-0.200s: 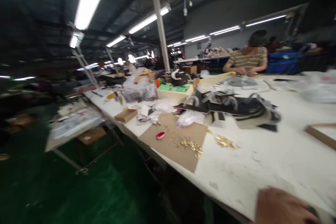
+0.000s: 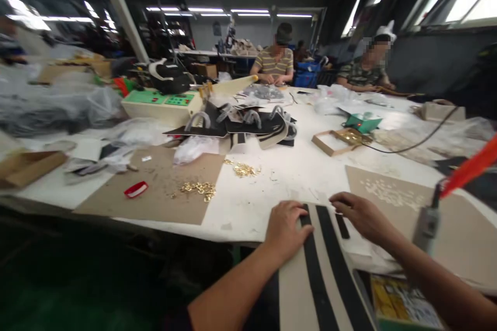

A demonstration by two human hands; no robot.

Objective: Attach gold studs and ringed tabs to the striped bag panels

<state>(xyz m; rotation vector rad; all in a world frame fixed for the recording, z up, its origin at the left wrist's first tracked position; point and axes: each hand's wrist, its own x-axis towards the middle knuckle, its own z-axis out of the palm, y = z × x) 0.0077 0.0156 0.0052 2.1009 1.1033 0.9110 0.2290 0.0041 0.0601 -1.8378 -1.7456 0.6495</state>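
Observation:
A long beige panel with two black stripes (image 2: 319, 258) lies at the table's near edge and runs down out of the frame. My left hand (image 2: 286, 227) grips its left edge near the far end, thumb on a black stripe. Just right of the panel's far end is my right hand (image 2: 355, 212), fingers bent; whether they hold anything is too blurred to tell. A small dark strip (image 2: 342, 226) lies below its fingers. Gold metal pieces (image 2: 199, 190) lie on a brown board (image 2: 155, 201) to the left, near a red oval item (image 2: 135, 189).
Black and beige panels with wrapped handles (image 2: 252, 123) sit mid-table beside a green-topped machine (image 2: 159, 106). A cardboard tray (image 2: 330, 149) lies further right. An orange strap (image 2: 471, 165) hangs at the right. Two people work across the table.
The view has swung to the right and down. Both my hands and the striped panel now show, where before only one blurred hand was at the bottom right.

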